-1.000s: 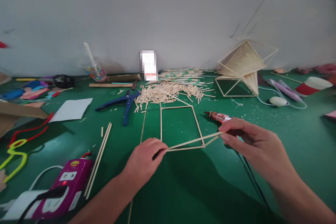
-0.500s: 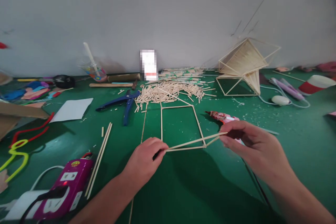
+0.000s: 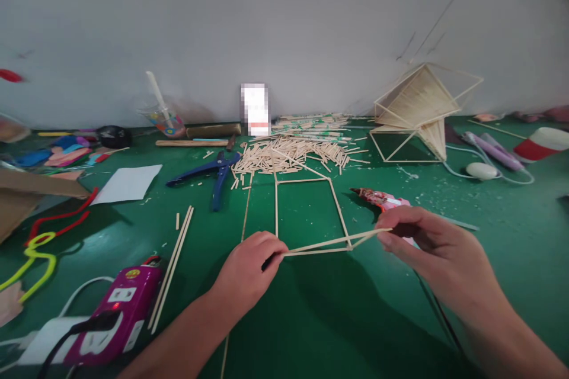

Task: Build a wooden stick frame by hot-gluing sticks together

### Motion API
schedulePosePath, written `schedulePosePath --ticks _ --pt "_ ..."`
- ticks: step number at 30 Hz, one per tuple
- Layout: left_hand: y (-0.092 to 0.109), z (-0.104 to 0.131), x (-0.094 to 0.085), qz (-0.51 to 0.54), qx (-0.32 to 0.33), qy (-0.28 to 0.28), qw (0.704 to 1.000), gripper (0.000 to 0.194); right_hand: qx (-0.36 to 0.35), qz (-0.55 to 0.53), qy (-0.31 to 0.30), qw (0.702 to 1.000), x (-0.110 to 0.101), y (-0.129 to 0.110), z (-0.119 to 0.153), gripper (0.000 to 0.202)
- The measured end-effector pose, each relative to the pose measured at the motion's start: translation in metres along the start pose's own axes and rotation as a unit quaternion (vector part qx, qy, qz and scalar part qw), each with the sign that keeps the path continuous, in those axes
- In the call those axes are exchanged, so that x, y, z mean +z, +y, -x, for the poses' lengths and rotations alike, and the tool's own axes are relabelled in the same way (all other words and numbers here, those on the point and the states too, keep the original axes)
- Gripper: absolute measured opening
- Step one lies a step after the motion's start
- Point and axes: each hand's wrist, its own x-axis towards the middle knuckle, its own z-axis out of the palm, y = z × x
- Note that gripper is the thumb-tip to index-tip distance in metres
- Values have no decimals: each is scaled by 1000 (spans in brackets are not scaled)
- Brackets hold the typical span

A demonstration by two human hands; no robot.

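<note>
Head cam: no readable labels; left hand [image 3: 249, 269] and right hand [image 3: 433, 249] pinch a bamboo stick [image 3: 338, 241], glue gun [image 3: 381, 199] just behind.

The sticks [image 3: 331, 243] I hold are pale, bare wood. My table [image 3: 338, 320] is matt green. The power strip [image 3: 120, 308] is glossy plastic.

The left hand [image 3: 249, 269] comes in from the lower left on a bare forearm, knuckles up and low over the worktop, its grip pinched shut at the thumb and fingertips. The right hand [image 3: 433, 251] reaches in from the lower right, palm turned inward, thumb and forefinger pressed together at their tips while the other fingers curl loosely beneath.
</note>
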Motion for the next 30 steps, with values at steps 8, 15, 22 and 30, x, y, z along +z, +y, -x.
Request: schedulePosePath --ticks 8,15,22,30 --pt "1 0 0 1 -1 3 1000 18 -13 15 2 1000 1 3 -1 20" --pt "0 -1 0 3 -3 -1 1000 19 -18 32 -11 999 2 2 -1 16" --pt "0 -1 -1 9 1 -3 1000 19 -25 42 -7 999 3 1 -2 17" --pt "2 -1 -3 22 2 1 1000 17 -22 36 11 999 4 3 -1 21"
